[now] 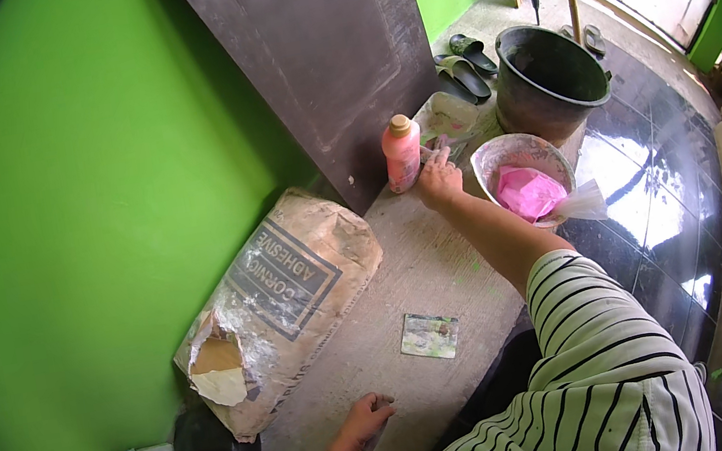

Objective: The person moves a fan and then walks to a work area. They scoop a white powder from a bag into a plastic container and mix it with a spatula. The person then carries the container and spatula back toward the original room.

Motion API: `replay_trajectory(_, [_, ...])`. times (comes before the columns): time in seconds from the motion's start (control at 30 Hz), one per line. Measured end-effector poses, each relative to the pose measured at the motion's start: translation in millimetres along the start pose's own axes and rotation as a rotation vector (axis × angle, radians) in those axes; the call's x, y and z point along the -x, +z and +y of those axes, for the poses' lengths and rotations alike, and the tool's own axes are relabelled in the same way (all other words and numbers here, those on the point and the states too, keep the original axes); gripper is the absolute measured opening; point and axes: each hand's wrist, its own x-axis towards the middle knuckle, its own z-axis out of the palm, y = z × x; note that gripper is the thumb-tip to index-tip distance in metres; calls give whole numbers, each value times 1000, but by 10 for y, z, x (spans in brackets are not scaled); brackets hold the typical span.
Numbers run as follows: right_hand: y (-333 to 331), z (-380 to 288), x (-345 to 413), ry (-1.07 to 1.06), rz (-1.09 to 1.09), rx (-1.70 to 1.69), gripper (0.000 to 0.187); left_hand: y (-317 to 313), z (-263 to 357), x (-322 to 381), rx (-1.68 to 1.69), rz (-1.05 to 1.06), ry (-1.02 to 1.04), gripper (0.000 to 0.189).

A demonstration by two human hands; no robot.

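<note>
My right hand point(441, 180) reaches out to the far end of the rough board point(404, 268), just right of a pink plastic bottle point(402, 155) with a gold cap. Its fingertips are by a crumpled, paint-marked clear plastic item point(450, 116); whether they grip anything is hard to see. Low in the view, my left hand point(366, 419) is over the near part of the board, fingers curled. A small greyish edge shows beneath it, too little to identify. Between the hands lies a flat, paint-stained square piece point(430, 336).
A torn paper sack of cornice adhesive point(287, 295) leans by the green wall point(90, 235). To the right stand a stained bucket point(509, 147) holding a pink plastic bag point(530, 191), and a large black bucket point(550, 115). Slides point(465, 75) lie behind, beside a dark panel point(329, 37).
</note>
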Motion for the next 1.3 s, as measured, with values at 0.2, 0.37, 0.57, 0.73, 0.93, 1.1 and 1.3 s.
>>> replay_trajectory(0.2, [316, 18, -337, -56, -88, -126, 59, -22, -69, -38, 40, 140, -39, 32])
replay_trajectory(0.37, [389, 145, -489, -36, 130, 63, 26, 32, -75, -58, 30, 152, -48, 32])
replay_trajectory(0.57, [201, 124, -628, -105, -12, 71, 25, 79, -67, -23, 60, 150, -103, 30])
replay_trajectory(0.73, [-327, 294, -943, -92, 66, 39, 24, 49, -98, 4, 93, 170, -60, 29])
replay_trajectory(0.93, [-1157, 430, -761, -192, 214, 5, 18, 22, -7, 74, 101, 147, -92, 18])
replay_trajectory(1.1, [-1857, 573, 56, -447, 446, -168, 11, -42, 273, 210, 94, 97, 18, 22])
replay_trajectory(1.3, [-2954, 413, 1378, -950, 276, -349, 17, -348, 1043, 489, 499, 92, 301, 53])
